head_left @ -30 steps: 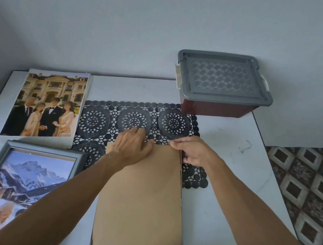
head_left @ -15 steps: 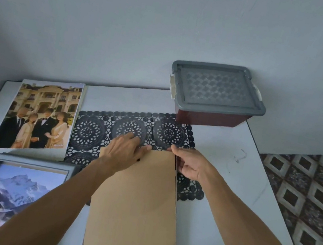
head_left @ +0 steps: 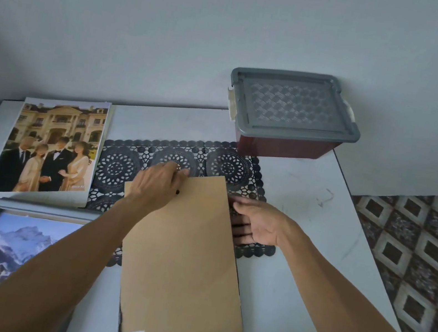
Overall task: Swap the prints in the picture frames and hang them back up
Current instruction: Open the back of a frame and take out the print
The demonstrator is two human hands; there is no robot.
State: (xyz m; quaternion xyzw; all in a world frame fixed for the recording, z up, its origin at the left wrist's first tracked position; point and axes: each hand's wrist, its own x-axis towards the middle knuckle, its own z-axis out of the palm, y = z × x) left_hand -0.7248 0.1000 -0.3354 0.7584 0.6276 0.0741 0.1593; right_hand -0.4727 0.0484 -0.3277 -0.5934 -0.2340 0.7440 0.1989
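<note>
A brown backing board (head_left: 184, 253) with a barcode sticker lies in the middle of the white table (head_left: 296, 267), its far end over a black lace mat (head_left: 121, 166). My left hand (head_left: 157, 183) holds its top edge near the left corner. My right hand (head_left: 259, 221) grips its right edge, thumb on top and fingers underneath. A loose print of people before a mansion (head_left: 51, 148) lies at the back left. A grey frame (head_left: 43, 209) holding a mountain print (head_left: 8, 243) lies at the front left, partly under my left forearm. Whatever is under the board is hidden.
A red-brown storage box with a grey lid (head_left: 291, 111) stands at the back right against the wall. The table's right and front edges are close to the board; past them is a patterned tiled floor (head_left: 415, 259).
My right hand slid from the board's top edge down to its right edge, fingers going under it. The board's right side has lifted slightly. My left hand stayed at the top.
</note>
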